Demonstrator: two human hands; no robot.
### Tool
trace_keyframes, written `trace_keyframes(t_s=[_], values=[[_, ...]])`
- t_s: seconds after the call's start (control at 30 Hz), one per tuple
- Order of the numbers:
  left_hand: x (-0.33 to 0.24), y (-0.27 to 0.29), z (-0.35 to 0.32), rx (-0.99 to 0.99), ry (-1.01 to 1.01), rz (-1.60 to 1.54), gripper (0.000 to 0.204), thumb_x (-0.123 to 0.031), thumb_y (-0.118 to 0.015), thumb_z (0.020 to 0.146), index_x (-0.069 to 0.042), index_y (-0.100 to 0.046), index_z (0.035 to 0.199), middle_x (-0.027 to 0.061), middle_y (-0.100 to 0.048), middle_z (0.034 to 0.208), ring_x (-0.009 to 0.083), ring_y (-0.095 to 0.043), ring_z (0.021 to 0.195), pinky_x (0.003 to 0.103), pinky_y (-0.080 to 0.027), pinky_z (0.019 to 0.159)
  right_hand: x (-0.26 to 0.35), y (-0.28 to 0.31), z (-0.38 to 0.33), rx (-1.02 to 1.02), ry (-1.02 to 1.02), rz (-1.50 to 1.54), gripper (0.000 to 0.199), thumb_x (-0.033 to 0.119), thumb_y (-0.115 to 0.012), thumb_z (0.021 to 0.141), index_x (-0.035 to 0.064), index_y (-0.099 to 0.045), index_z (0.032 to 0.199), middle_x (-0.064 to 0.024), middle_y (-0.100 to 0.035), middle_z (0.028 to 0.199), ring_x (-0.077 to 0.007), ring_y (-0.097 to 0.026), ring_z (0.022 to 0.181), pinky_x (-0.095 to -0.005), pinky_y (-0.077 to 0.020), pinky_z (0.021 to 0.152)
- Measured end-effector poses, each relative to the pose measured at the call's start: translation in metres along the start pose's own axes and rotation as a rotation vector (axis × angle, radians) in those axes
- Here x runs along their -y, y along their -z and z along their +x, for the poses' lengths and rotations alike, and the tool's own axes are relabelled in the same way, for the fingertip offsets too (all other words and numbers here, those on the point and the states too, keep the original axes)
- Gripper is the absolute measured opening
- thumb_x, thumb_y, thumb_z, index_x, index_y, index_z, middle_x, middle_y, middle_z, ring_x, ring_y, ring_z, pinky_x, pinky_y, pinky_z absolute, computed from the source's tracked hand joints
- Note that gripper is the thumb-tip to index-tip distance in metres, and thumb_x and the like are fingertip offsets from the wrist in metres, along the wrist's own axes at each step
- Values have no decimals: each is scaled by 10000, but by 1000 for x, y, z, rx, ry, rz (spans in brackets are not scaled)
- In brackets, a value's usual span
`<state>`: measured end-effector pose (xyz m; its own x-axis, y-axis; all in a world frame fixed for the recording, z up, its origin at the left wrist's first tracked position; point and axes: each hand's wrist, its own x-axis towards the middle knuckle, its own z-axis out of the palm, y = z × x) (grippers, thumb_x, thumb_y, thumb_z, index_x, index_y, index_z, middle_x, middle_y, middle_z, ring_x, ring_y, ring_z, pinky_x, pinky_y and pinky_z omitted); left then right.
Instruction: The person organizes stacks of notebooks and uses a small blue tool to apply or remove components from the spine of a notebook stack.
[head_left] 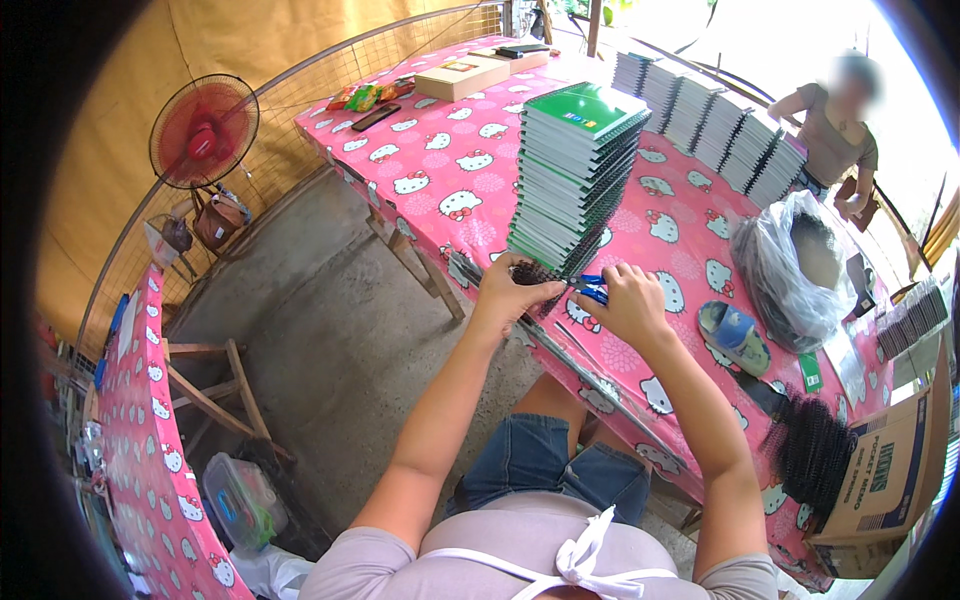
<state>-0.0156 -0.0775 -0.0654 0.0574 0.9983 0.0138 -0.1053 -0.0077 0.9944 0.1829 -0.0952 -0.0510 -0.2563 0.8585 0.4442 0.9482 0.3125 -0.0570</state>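
At the near edge of the pink table, my left hand [505, 298] is closed around a bunch of black spiral binding coils [528, 273]. My right hand [634, 303] grips blue-handled pliers [592, 290], whose jaws meet the coils close to my left thumb. The exact bite of the jaws is too small to make out. Just beyond both hands rises a tall stack of spiral notebooks [572, 175], with a green cover [585, 108] on top and black coils along its right side.
Rows of bound notebooks [705, 120] line the far side, where another person [840, 130] stands. To the right are a clear plastic bag [800, 270], a blue clog [735, 335], loose black coils [815, 450] and a cardboard box [885, 465]. A red fan [203, 140] stands left.
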Motion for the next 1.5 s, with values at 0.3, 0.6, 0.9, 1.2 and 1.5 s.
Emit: trace_keyframes(t_s=[0.3,0.6,0.9,1.2,1.5], values=[[15,-1,-4,-77,-52,113,596,-227,-783,516,-4,-582,1031,134,-647,927,227,-618,853,344,-491,760,-1,-19,-4,109,-103,130,500,506,-651,743,6,-634,728,-197,-597,636,-371,-592,604,-463,-449,570],[45,-17,17,-241,-354,325,416,-81,-712,553,3,-513,909,215,-596,882,370,-589,872,417,-458,728,36,29,-2,390,-114,-46,777,743,-340,795,66,-670,984,-216,-656,846,-393,-639,766,-481,-505,687],[50,31,-9,-18,10,-331,394,-50,-722,676,-36,-503,1003,44,-530,779,124,-571,659,261,-483,497,-41,-31,-40,-6,136,-381,659,598,-618,741,17,-627,1052,-183,-622,1036,-330,-616,911,-429,-497,748],[85,42,-48,-78,340,-712,261,-54,-706,751,-106,-530,937,11,-593,794,133,-591,658,267,-518,561,57,-15,-52,-88,433,335,350,235,-624,839,-11,-599,1087,-192,-619,967,-332,-600,832,-420,-471,722],[100,44,-54,-83,366,-701,293,-65,-723,735,-105,-538,959,20,-607,802,130,-599,643,257,-508,542,66,-36,-65,-30,396,473,189,129,-588,848,-3,-656,965,-192,-619,889,-355,-579,772,-417,-459,693]])
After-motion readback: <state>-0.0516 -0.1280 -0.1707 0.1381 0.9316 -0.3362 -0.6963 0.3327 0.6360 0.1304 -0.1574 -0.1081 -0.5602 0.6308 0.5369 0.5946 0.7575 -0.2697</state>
